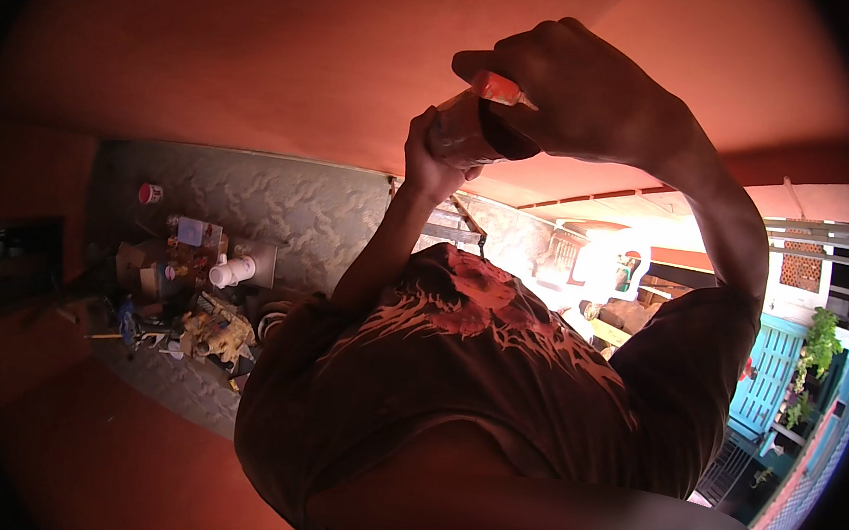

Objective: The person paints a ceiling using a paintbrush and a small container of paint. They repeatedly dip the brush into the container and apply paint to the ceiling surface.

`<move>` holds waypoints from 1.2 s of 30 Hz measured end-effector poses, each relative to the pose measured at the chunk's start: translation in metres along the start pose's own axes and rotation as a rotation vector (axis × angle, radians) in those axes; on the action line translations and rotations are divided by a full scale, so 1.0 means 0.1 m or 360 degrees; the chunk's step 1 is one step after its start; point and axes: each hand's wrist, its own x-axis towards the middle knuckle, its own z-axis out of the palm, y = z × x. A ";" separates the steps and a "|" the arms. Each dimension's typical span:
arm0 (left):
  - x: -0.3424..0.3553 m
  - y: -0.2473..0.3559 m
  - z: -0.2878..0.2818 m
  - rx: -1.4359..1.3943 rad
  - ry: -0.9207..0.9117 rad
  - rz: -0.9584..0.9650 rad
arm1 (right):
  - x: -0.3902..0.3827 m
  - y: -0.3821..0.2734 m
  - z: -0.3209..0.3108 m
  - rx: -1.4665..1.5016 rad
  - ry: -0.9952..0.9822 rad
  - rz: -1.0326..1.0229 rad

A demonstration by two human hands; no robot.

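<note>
Raised in front of an orange-red wall (pixel 262 57), my left hand (pixel 429 175) is wrapped round a small cylindrical paint container (pixel 456 132). The container is tilted, and its dark open mouth is turned toward my right hand (pixel 589 89). That hand comes over from the right, its fingers closed on a paintbrush (pixel 498 87) coated in orange-red paint. The brush is just above the container's rim; whether it touches the rim I cannot tell. Most of the brush's handle is hidden by my fingers.
Lower left, a small red-and-white bucket (pixel 150 193), a cardboard box (pixel 137 270), a white cylindrical container (pixel 233 271) and a crumpled tan heap (pixel 218 331) lie on the patterned floor. Ladder-like bars (pixel 451 233) show behind my left arm. A turquoise slatted panel (pixel 767 378) and plants (pixel 818 357) are at right.
</note>
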 end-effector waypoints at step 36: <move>0.16 0.04 0.31 -0.0135 0.0205 -0.0091 | -0.56 1.42 1.02 0.2900 0.1137 -0.0687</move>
